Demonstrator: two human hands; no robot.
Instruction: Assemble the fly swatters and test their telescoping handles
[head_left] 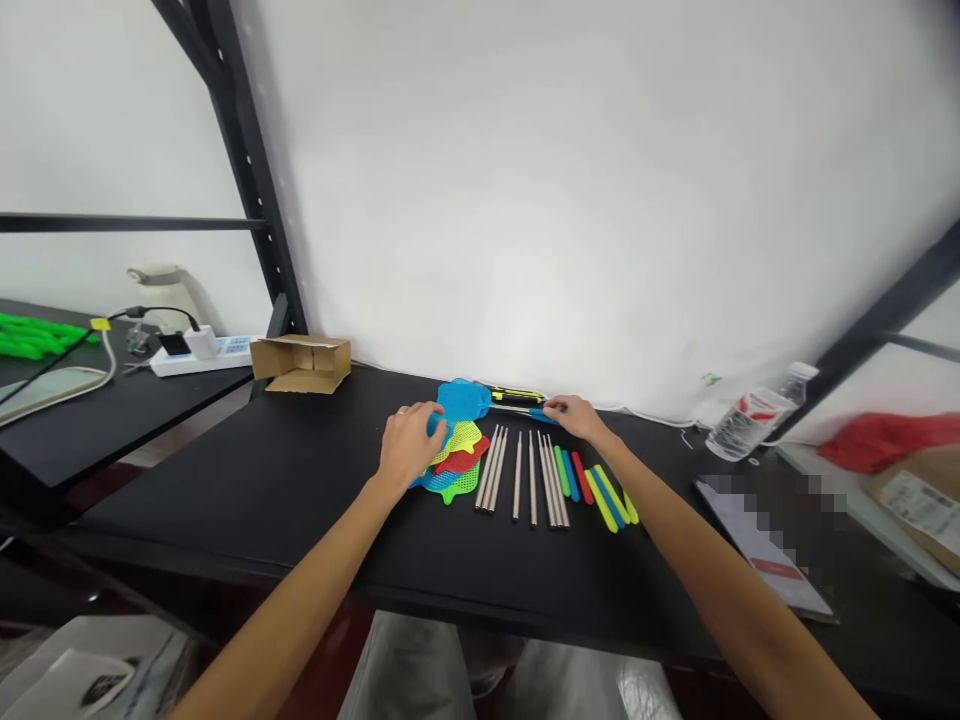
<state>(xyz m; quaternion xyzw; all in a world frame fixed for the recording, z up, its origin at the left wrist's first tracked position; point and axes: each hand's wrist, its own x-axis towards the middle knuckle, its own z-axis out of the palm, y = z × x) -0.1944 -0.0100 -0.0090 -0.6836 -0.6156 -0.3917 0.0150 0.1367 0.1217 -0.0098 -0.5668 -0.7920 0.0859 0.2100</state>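
Head view: pinching the blue handle of a fly swatter in the right hand, fingers narrow. Swatter head lying just beyond the left hand, with fingers half curled over a pile of coloured swatter heads; can't tell if gripping any. Nearer the body, between both sets of fingers: metal rods. Below the right fingers: loose handles. Left of the left fingers, farther back: cardboard box. Well right of the right fingers: tilted bottle.
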